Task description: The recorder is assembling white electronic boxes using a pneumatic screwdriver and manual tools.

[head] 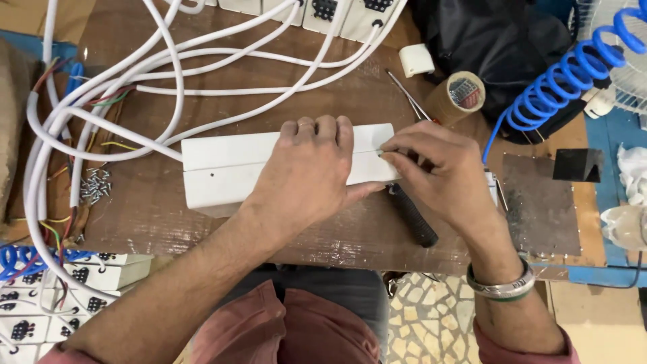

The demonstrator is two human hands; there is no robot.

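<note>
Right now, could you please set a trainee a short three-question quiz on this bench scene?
1. True or false: the left hand lies flat on the white box.
2. Which lies under the right hand: A) black-handled tool, B) tape roll, C) blue coiled hose?
3. Fill in: the loose screws lie to the ___ of the white box in the picture.

Key: 1 true. 2 A. 3 left.
</note>
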